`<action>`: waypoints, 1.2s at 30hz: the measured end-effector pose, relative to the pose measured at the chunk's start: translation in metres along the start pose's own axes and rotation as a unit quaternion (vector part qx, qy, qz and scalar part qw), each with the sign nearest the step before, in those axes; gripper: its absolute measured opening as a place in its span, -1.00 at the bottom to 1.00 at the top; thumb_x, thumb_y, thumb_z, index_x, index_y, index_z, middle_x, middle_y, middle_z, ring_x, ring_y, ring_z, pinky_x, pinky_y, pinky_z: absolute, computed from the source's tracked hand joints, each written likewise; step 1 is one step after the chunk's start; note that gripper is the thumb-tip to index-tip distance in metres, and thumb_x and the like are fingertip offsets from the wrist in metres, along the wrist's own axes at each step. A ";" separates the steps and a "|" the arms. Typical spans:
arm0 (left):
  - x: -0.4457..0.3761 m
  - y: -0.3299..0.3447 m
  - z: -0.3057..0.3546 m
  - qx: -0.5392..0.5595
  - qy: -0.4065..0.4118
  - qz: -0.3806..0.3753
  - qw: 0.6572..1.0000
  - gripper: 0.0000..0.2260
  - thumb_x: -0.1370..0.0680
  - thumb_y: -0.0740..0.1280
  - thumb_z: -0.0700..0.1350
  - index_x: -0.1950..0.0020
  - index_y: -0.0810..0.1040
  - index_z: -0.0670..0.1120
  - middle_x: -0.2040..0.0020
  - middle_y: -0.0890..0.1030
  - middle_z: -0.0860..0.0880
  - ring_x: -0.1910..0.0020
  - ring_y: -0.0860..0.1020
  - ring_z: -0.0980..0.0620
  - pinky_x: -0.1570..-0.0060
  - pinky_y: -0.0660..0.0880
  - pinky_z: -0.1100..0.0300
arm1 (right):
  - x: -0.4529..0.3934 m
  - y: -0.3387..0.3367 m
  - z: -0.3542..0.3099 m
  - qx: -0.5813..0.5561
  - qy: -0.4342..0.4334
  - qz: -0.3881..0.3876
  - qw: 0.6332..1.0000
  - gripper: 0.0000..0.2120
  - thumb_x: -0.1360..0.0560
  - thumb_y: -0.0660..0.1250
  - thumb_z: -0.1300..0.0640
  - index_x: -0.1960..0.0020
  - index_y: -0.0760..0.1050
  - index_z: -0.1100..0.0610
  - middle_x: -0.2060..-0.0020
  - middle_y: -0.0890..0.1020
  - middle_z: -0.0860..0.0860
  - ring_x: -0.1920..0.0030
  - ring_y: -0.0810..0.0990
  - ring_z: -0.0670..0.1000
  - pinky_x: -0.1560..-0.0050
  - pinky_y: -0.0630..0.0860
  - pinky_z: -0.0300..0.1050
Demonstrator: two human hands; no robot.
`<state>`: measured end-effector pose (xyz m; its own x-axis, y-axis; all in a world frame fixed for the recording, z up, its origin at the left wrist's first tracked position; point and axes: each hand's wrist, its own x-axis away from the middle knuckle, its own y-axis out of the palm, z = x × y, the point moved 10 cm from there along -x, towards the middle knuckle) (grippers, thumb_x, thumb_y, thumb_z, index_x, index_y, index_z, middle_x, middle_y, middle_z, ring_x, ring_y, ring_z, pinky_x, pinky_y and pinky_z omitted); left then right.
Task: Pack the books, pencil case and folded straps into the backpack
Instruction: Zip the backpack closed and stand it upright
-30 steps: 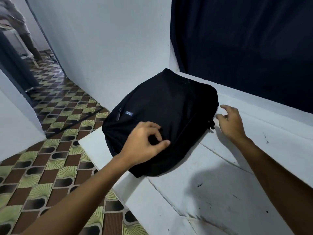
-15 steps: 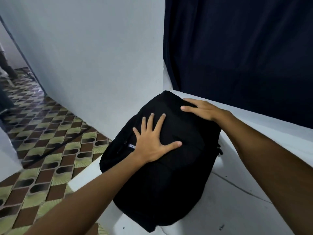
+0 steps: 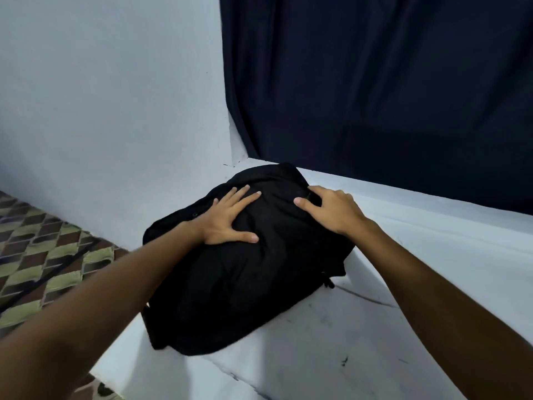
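Currently both hands flat on the backpack (image 3: 245,272), nothing held in either grip. Left hand (image 3: 227,219): fingers straight and spread wide, palm down on the left part of the top face, thumb pointing right. Right hand (image 3: 331,210): fingers relaxed, slightly bent, resting on the far right part of the bag, fingertips at a small dark fitting there; can't tell what that fitting is. Hands near each other, not touching.

Backpack is black, lying flat, fabric creased between the hands. It sits on the white surface (image 3: 375,342) at its far left corner, near end reaching the left edge. Zip pull visible on the right side of the bag.

White wall (image 3: 115,111) just left of the bag. Dark navy curtain (image 3: 375,96) hangs behind it. Patterned tile floor (image 3: 43,255) at lower left.
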<state>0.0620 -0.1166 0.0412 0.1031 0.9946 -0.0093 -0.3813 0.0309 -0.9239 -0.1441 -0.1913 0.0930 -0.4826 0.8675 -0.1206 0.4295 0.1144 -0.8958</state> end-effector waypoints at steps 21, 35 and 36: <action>0.070 0.041 0.087 0.036 -0.190 0.279 0.941 -0.13 -0.37 0.12 0.52 -0.58 0.02 0.17 -0.59 0.05 -0.12 -0.55 0.03 -0.25 -0.42 0.01 -0.38 | -0.052 0.024 -0.032 0.075 -0.059 -0.159 0.983 -0.05 -0.11 0.10 -0.68 -0.38 0.39 -0.23 -0.43 0.36 -0.05 -0.42 0.32 0.11 -0.39 0.26 0.19; 0.010 0.021 0.049 0.020 0.039 -0.023 0.999 -0.03 -0.17 0.23 0.62 -0.48 -0.08 0.43 -0.60 0.07 0.11 -0.58 -0.06 0.01 -0.49 -0.12 -0.28 | 0.066 -0.025 0.019 0.143 0.059 -0.135 0.979 -0.19 -0.38 -0.05 -0.57 -0.27 0.48 -0.01 -0.12 0.57 0.05 -0.03 0.51 0.09 -0.05 0.46 -0.01; 0.010 0.017 0.043 0.014 0.019 -0.055 0.998 0.01 -0.12 0.27 0.61 -0.49 -0.05 0.43 -0.59 0.08 0.14 -0.58 -0.08 0.02 -0.50 -0.14 -0.25 | 0.075 -0.029 0.023 0.136 0.069 -0.153 0.976 -0.21 -0.36 -0.04 -0.58 -0.20 0.52 -0.01 -0.06 0.60 0.02 0.03 0.54 0.05 0.01 0.47 -0.04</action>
<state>0.0173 -0.1018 0.0422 0.1797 0.9806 0.0779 -0.3903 0.1437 -0.9094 -0.2099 -0.1409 0.1002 -0.4403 0.8724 0.2122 0.0546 0.2620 -0.9635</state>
